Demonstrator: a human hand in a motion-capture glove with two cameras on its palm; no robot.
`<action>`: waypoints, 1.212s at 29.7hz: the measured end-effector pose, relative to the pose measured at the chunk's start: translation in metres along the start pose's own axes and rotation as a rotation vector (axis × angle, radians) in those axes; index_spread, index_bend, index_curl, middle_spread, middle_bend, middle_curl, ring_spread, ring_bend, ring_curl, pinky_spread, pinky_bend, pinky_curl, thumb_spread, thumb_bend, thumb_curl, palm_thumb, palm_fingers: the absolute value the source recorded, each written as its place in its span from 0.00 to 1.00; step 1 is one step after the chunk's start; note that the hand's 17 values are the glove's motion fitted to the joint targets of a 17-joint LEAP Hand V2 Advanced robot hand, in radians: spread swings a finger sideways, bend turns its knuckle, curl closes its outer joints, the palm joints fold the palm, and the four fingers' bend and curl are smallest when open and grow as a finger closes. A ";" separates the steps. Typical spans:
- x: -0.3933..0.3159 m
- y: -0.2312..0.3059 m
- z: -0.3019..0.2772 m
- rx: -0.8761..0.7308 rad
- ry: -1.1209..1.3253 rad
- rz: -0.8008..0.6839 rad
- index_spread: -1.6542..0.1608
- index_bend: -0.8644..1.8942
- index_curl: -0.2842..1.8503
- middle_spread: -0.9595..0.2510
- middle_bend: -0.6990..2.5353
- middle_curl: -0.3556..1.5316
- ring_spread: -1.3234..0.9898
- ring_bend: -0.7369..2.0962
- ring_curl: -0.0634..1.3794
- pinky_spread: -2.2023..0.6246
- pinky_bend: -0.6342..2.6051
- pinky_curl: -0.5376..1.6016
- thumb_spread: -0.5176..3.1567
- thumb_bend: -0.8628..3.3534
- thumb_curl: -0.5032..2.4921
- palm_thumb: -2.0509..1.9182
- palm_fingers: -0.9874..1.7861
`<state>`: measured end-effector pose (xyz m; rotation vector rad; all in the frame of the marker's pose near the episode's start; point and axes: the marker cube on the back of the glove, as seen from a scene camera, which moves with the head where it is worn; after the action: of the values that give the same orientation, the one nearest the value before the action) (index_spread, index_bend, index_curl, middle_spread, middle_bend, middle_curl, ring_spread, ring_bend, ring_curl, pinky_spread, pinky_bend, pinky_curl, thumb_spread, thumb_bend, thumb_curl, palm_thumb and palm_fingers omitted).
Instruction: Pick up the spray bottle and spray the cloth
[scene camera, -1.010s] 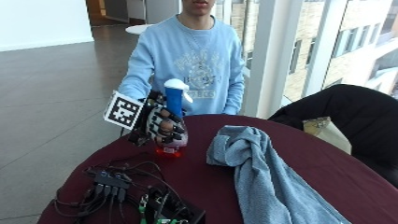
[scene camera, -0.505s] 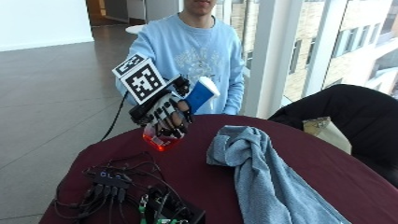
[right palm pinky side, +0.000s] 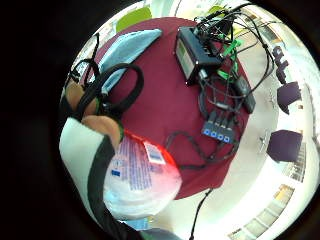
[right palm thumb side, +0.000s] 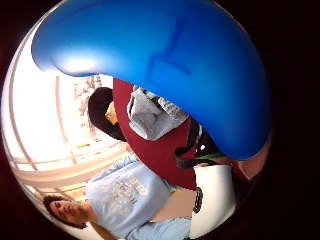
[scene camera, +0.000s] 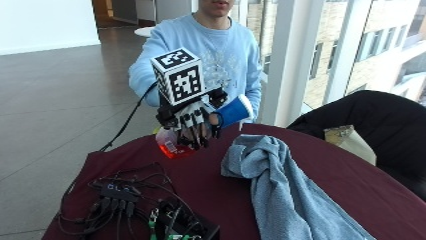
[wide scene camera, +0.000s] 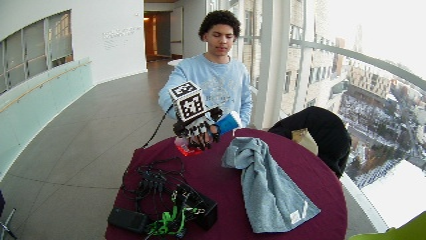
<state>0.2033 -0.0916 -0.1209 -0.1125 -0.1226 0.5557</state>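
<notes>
Already the pickup half looks done: the gloved right hand (scene camera: 193, 122) has its fingers (scene camera: 198, 131) curled round the spray bottle (scene camera: 213, 125), which is off the counter (scene camera: 346, 180) and tipped over, red base (scene camera: 172, 146) low on the left, blue head (scene camera: 234, 111) up and aimed right toward the cloth (scene camera: 286, 190). Spraying is what's left, by my read; no mist visible, and I can't tell whether any finger is on the trigger. Bottle hangs above the counter's left-rear edge, just beside the bunched near end of the cloth but not touching it. Cloth itself is a grey-blue towel, heaped at the top and trailing toward the front right of the counter. Whether it's wet yet can't be told. Counts, left to right: one cable bundle with a small hub (scene camera: 116, 192) at front left, one black box (wide scene camera: 200, 207) with green wiring (wide scene camera: 166, 225) by it, one spray bottle, one gloved hand, one cloth. The little-finger palm view shows the bottle's labelled red-and-clear body (right palm pinky side: 142, 175) close against the palm; the thumb-side view is mostly filled by the blue head (right palm thumb side: 165, 65), cloth (right palm thumb side: 150, 117) beyond it.
</notes>
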 end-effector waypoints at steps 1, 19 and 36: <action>-0.001 -0.002 -0.001 -0.006 0.007 0.006 0.76 0.34 0.21 0.74 0.32 0.42 0.54 0.48 0.32 0.74 0.36 0.44 0.39 0.20 0.33 0.75 0.76; -0.016 -0.012 0.003 -0.060 0.042 -0.009 0.77 0.33 0.21 0.74 0.32 0.43 0.54 0.49 0.33 0.74 0.36 0.44 0.38 0.20 0.35 0.74 0.76; -0.031 -0.007 0.012 -0.042 0.064 -0.043 0.77 0.34 0.21 0.74 0.32 0.43 0.54 0.49 0.32 0.73 0.37 0.44 0.38 0.20 0.35 0.75 0.76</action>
<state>0.1791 -0.1127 -0.1110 -0.1678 -0.0741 0.5060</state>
